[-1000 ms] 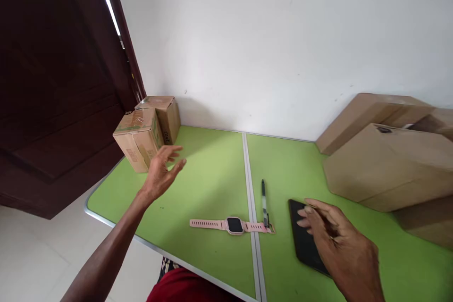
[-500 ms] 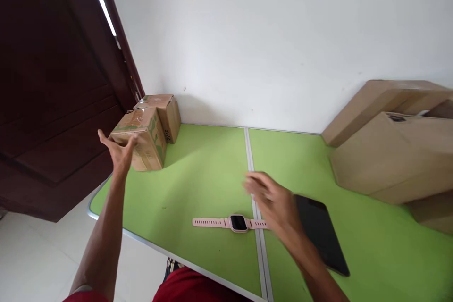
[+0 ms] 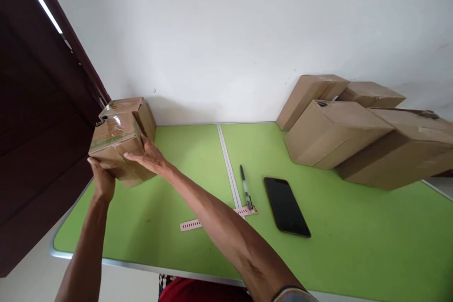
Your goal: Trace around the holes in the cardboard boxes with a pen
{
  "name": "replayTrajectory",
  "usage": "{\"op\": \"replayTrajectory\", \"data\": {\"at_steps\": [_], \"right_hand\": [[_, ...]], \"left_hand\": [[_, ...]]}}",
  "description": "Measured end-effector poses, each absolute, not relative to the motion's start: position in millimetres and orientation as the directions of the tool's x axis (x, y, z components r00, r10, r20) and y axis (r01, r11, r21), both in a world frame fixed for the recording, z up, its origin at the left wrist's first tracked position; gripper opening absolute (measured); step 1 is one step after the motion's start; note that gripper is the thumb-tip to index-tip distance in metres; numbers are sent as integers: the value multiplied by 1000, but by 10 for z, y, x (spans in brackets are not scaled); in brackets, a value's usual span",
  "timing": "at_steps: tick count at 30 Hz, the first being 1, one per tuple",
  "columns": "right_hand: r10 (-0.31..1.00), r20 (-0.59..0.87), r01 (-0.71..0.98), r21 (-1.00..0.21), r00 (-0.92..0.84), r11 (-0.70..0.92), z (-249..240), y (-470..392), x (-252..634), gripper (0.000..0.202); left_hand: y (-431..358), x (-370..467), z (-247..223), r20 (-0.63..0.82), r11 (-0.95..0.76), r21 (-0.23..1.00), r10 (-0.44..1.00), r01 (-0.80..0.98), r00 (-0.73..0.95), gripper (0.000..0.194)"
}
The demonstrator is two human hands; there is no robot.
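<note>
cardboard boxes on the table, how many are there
6: two left, front box and rear box; four right, near-left box, near-right box, far-left box, far-right box. More may be hidden behind.

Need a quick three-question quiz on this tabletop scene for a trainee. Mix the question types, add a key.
1. Multiple choice: the left hand and right hand both touch which thing?
a) a black rectangular phone
b) the front brown cardboard box of the left-hand pair
c) a brown cardboard box at the far right

2. True or false: one end of the slim dark-and-grey pen overlaps the pink perforated strap.

3. Fill in: between its two visible ends, the strap is hidden by the right ____.

Key: 1 b; 2 true; 3 forearm.
</note>
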State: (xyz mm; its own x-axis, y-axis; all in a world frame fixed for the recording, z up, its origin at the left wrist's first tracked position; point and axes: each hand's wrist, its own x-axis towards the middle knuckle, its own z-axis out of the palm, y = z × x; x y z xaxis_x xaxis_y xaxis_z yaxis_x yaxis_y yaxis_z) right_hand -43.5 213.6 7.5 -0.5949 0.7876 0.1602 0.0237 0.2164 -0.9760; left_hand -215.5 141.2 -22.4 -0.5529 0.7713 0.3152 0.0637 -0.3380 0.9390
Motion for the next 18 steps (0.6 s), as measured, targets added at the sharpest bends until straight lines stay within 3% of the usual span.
{"op": "replayTrajectory", "data": {"at_steps": [7, 12, 15, 18], "right_hand": [[824, 144, -58, -989, -549, 134, -107, 1764, 863, 101], [902, 108, -35, -994, -418, 102, -164, 1532, 1787, 95], [914, 87, 12, -995, -396, 100, -261, 1409, 1893, 103], [924, 84, 84, -989, -374, 124, -404, 1303, 1731, 115]], "left_hand": [[910, -1254, -660, 193, -201, 980, 920, 14, -342, 105], [1045, -1160, -629, 69, -68, 998, 951, 14, -301, 125], [1407, -1262, -583, 65, -48, 997, 935, 57, -349, 134], [1704, -1239, -591, 110, -88, 992, 946, 85, -305, 123]]}}
